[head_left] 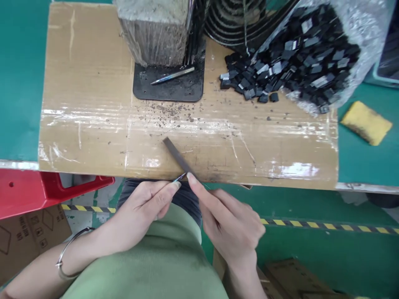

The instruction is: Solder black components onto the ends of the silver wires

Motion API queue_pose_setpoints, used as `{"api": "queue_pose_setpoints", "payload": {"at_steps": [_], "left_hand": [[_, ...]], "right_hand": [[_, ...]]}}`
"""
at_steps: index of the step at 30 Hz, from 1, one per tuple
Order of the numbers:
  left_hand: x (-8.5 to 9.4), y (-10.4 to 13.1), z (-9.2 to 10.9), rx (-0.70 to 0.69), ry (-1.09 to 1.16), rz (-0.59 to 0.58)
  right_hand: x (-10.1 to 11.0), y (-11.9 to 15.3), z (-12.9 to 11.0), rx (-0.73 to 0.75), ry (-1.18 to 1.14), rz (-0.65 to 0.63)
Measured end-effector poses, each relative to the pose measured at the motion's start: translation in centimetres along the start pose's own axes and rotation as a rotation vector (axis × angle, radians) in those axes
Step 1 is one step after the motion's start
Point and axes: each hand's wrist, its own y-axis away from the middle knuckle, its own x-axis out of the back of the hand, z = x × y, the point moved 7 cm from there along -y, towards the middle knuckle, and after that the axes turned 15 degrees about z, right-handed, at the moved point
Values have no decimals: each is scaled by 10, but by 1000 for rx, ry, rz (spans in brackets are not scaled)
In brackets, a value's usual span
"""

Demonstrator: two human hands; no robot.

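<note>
Just past the near edge of the cardboard sheet, my left hand is closed on a thin metal rod that points up and right. My right hand grips the lower end of a flat dark strip, its index finger stretched along it. The strip slants up and left over the cardboard, and the rod's tip meets it near my right fingertip. Farther off, a metallic pen-like tool lies on a black base plate.
A grimy block stands on the plate, beside a dark coiled object. Black connector pieces spill from a plastic bag at right. A yellow sponge lies far right, a red stool at lower left.
</note>
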Motion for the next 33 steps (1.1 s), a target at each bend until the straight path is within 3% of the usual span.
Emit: {"api": "queue_pose_setpoints", "payload": {"at_steps": [7, 13, 16, 20, 25, 30, 33], "left_hand": [[-3, 0, -4, 39, 40, -45], [-2, -1, -6, 58, 78, -57], [-2, 0, -5, 55, 76, -65], [-1, 1, -3, 26, 46, -63], [2, 3, -3, -162, -167, 92], [-1, 10, 3, -445, -468, 228], [-2, 11, 7, -537, -548, 279]], "right_hand": [[15, 14, 0, -20, -38, -65], [-1, 1, -1, 15, -7, -22], [6, 11, 0, 8, -24, -81], [14, 15, 1, -28, -16, -65], [1, -3, -2, 26, 13, -39], [17, 11, 0, 18, 6, -104], [13, 7, -2, 13, -5, -93]]}}
